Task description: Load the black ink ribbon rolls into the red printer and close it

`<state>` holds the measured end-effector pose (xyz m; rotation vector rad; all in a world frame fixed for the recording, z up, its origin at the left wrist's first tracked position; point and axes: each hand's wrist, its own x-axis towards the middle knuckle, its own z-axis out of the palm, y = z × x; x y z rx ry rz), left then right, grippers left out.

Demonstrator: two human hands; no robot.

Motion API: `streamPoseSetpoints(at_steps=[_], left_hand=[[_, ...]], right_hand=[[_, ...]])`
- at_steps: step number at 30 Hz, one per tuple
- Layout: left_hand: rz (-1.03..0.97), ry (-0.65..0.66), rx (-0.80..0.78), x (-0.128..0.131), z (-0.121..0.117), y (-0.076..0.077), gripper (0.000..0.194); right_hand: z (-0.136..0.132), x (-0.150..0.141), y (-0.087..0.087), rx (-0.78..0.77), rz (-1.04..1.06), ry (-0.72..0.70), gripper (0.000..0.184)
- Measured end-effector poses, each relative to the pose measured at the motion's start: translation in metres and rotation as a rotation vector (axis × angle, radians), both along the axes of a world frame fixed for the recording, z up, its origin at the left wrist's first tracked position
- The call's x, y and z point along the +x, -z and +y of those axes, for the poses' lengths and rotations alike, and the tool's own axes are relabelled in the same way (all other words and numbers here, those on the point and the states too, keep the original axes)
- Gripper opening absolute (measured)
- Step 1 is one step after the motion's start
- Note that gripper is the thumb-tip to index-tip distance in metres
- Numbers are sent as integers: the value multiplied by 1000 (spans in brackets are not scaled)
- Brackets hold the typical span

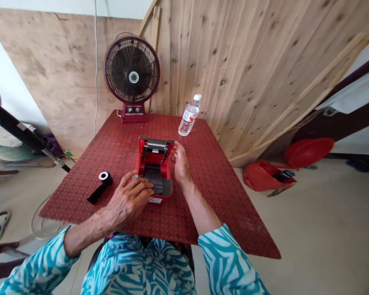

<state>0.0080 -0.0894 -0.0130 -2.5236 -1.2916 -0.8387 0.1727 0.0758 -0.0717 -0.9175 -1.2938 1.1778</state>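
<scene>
A small red and black label printer (165, 198) stands on the table in front of me with its lid (156, 143) raised. A dark strip of film or ribbon (154, 177) lies inside the opening. My left hand (131, 198) rests over the printer's front left corner, fingers stretched out flat onto the dark strip. At the right side of the raised lid, my right hand (180, 164) has its fingertips closed on the edge. To the left lies a black ribbon roll (106, 178) with a white core, its loose tail pointing toward me.
A clear water bottle (190, 116) stands beyond the printer on the red patterned table (221, 192). Behind it, a dark red fan (132, 73) stands against the wooden wall. A red bag (261, 176) and a red basin (309, 151) are to the right.
</scene>
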Motion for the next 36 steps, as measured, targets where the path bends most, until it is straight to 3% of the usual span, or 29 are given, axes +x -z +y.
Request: streamPoseSetpoints(at_steps=[3,5,7,11,14,21,27,30,33,36], left_hand=[[-14,-2,24,0,-2,5,19],[-31,-5,32,1,-3,7,18],[-49,-8,39,1,-4,7,17],[-76,13,25,0,-4,4,15],[-105,16,-5,-5,0,-1,16],[-49,-219,16,-24,12,3,45],[-81,-197,-60,-28,10,11,46],[-340,-159,-246,-31,8,16,40],[-839,-212,-494,-33,9,24,39],[-1261,-227,-716,-30,15,33,52]], right_hand=[[3,-1,-14,-35,45,-19,59],[-8,4,-17,43,-12,36,53],[-25,11,-16,131,-84,74,39],[-54,17,-9,57,-81,77,19],[-60,14,-4,3,-31,71,20],[-57,14,-2,-36,-25,60,27],[-61,14,1,63,-90,65,33],[-62,11,5,47,-64,68,39],[-66,5,15,15,-10,116,45],[-70,-1,26,2,38,150,52]])
